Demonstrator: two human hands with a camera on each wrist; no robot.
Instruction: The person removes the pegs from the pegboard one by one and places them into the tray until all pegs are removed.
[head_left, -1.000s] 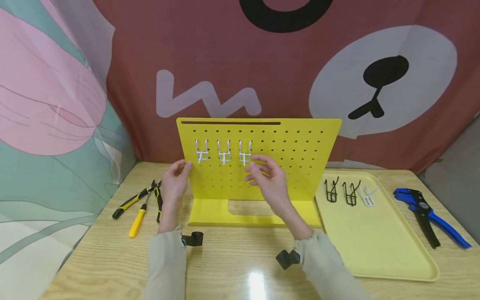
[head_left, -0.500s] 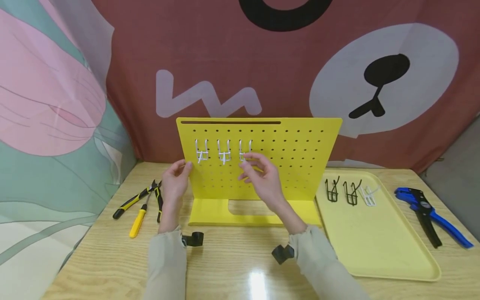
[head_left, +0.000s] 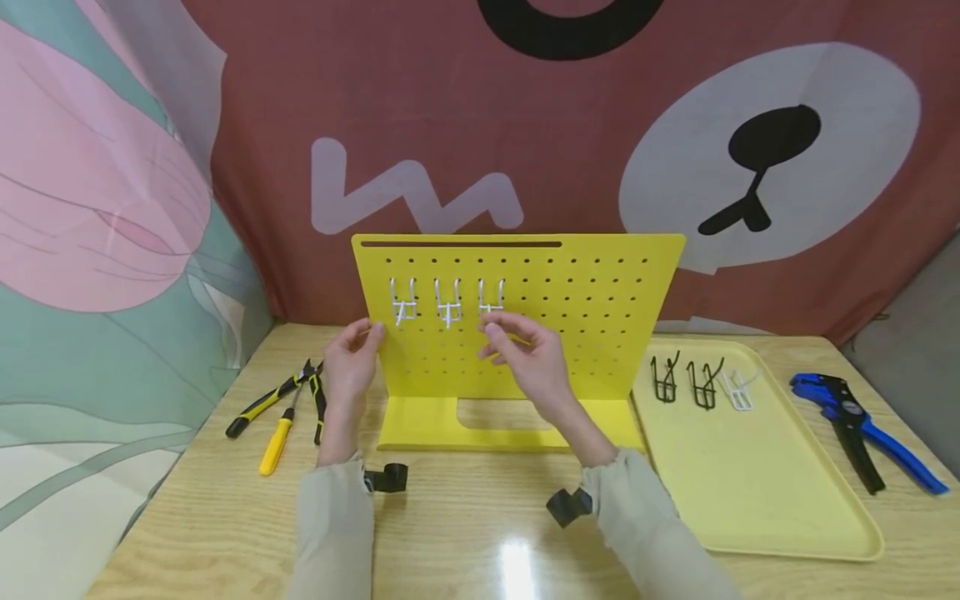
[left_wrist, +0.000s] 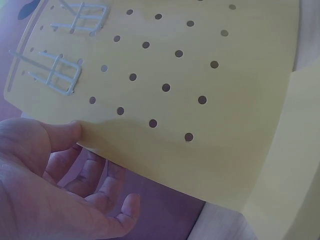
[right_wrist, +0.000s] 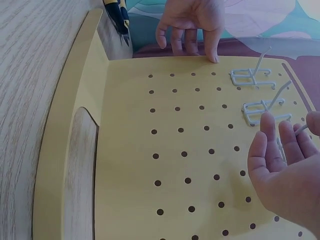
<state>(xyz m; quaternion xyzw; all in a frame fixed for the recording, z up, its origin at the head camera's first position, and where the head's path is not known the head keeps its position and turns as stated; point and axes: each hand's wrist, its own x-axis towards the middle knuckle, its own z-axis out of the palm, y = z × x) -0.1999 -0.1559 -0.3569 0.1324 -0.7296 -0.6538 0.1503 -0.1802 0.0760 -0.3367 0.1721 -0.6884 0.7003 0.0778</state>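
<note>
A yellow pegboard (head_left: 577, 358) stands upright on its base, with three white wire hooks in a row on its upper left. My left hand (head_left: 351, 367) grips the board's left edge, thumb on the front face and fingers behind, as the left wrist view shows. With thumb and forefinger my right hand (head_left: 534, 367) pinches the prong of the rightmost white hook (head_left: 491, 293); the hand covers that hook's lower part. To its left hang the middle hook (head_left: 447, 302) and the leftmost hook (head_left: 403, 302), untouched.
Right of the board, a yellow tray (head_left: 765, 492) bears two black hooks (head_left: 703, 386) and a white hook (head_left: 738, 392). Beyond it lies a blue and black wire stripper (head_left: 851, 417). Pliers (head_left: 262, 407) and a yellow-handled screwdriver (head_left: 276, 446) lie at the left.
My right hand has moved slightly left onto the rightmost hook's prong, rising a little and then coming down. The left hand stays on the board's edge.
</note>
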